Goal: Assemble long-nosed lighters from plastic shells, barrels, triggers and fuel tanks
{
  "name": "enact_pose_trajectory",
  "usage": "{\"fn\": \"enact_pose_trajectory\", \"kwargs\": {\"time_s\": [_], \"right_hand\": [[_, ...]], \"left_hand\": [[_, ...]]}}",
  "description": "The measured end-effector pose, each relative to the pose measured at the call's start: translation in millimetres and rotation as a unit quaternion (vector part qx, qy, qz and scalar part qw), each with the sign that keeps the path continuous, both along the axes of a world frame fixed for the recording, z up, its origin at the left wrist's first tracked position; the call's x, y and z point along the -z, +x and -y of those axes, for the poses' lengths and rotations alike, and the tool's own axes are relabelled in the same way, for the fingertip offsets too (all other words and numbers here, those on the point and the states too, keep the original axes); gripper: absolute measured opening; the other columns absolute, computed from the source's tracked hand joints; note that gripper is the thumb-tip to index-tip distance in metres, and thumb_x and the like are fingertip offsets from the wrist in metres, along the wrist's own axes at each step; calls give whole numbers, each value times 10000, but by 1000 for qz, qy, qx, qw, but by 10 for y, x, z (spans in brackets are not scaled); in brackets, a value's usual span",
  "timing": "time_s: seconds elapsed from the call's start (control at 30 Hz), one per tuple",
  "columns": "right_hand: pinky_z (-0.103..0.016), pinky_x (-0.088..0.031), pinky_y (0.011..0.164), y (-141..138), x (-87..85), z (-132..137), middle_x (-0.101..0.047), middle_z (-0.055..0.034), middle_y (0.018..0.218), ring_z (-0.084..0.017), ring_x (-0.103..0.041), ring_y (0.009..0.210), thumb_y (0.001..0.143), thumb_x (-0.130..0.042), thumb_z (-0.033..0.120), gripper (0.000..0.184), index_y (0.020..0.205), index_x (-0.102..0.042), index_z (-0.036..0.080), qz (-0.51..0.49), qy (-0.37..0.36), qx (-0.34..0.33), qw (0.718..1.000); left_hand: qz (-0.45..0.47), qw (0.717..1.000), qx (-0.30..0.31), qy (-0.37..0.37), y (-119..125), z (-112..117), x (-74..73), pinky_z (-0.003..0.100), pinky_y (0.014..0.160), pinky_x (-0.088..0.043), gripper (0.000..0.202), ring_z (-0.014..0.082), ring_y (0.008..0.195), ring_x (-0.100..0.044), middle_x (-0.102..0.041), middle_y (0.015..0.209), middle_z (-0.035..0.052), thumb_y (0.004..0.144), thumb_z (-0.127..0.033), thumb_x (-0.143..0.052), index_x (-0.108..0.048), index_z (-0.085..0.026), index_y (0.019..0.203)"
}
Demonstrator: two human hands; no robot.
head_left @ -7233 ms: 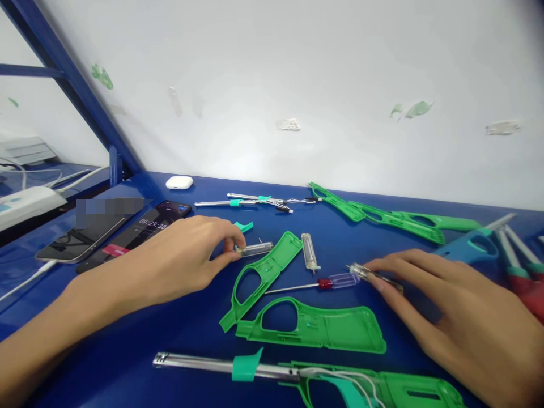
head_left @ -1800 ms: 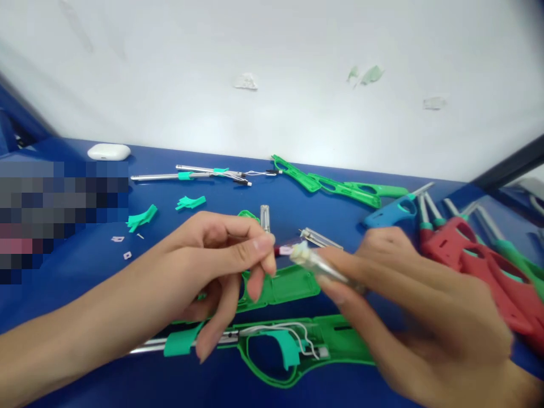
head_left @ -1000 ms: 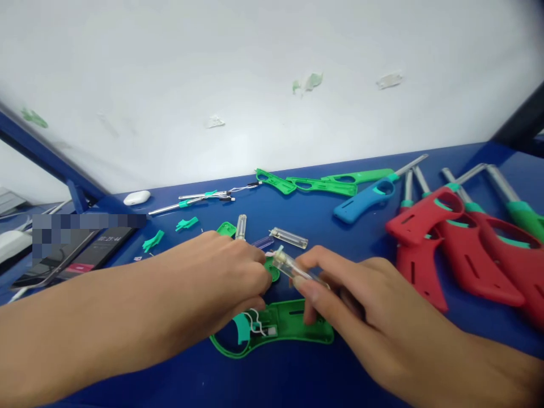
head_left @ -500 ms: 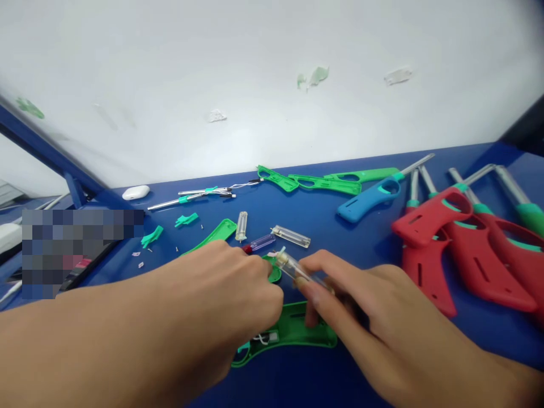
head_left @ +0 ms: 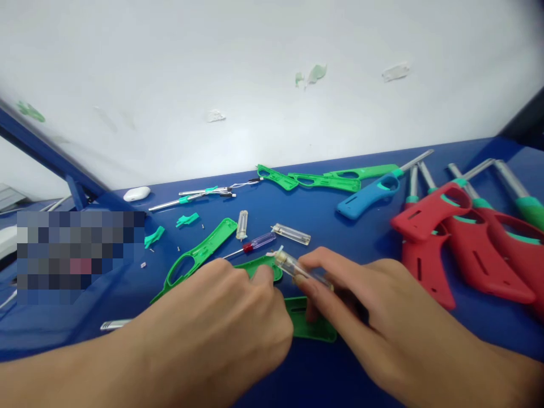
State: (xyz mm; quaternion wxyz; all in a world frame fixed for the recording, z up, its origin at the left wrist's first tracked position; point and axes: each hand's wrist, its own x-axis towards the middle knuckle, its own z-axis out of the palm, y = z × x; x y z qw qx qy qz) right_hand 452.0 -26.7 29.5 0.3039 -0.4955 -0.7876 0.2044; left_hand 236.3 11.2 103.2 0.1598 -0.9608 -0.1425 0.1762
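My right hand [head_left: 361, 306] pinches a clear lighter fuel tank [head_left: 291, 265] between thumb and fingers, its valve end pointing up and left. My left hand [head_left: 238, 323] is curled, knuckles up, just left of that tank; whatever its fingertips hold is hidden. Under both hands lies a green lighter shell half [head_left: 317, 330], partly covered. Beyond my left knuckles rests a second green shell half [head_left: 255, 265], with a screwdriver [head_left: 261, 242] behind it. Two more clear tanks, one upright in view [head_left: 242, 225] and one slanting [head_left: 291, 234], lie close by.
Several red lighters [head_left: 433, 212] and a blue lighter [head_left: 368, 198] lie to the right. Green shell halves [head_left: 325, 182] and metal tubes with wires [head_left: 204, 192] lie along the wall. Teal plastic pieces [head_left: 187, 220], small screws and a white case [head_left: 136, 194] are at left.
My left hand has shifted down and slightly right, uncovering the screwdriver and more of the green shell halves behind it. My right hand keeps the clear tank in nearly the same spot.
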Motion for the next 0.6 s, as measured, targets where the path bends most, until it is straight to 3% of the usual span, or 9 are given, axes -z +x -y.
{"fn": "enact_pose_trajectory", "kwargs": {"time_s": [0.2, 0.33, 0.43, 0.6], "right_hand": [[-336, -463, 557, -29, -53, -11, -815, 38, 826, -179, -715, 589, 1237, -407, 335, 339, 1142, -729, 287, -22, -67, -12, 997], [-352, -499, 609, -49, -60, -14, -836, 27, 855, -206, -785, 676, 1231, -390, 358, 347, 1115, -709, 287, -28, -83, -9, 996], [-353, -498, 604, -58, -54, -17, -823, 30, 839, -216, -789, 678, 1225, -387, 368, 341, 1126, -706, 296, -27, -90, -11, 996], [-336, -536, 645, -52, -30, -29, -853, 57, 907, -191, -829, 736, 1230, -408, 315, 298, 1147, -694, 305, -48, -74, -14, 996]], "left_hand": [[129, 991, 6, 44, -91, 26, 137, 442, 386, -286, 261, 259, 442, -616, -777, 702, 50, 705, -29, -686, -823, -236, 787], [162, 985, -8, 60, -149, 79, 300, 461, 426, -216, 312, 244, 456, -541, -715, 674, 24, 749, 5, -634, -792, -264, 765], [166, 983, -11, 73, -171, 85, 384, 447, 432, -254, 294, 261, 540, -598, -715, 701, 43, 798, -13, -626, -788, -257, 779], [154, 984, -16, 86, -142, 96, 336, 397, 401, -369, 278, 259, 555, -632, -703, 703, 30, 840, -23, -633, -779, -252, 781]]}}
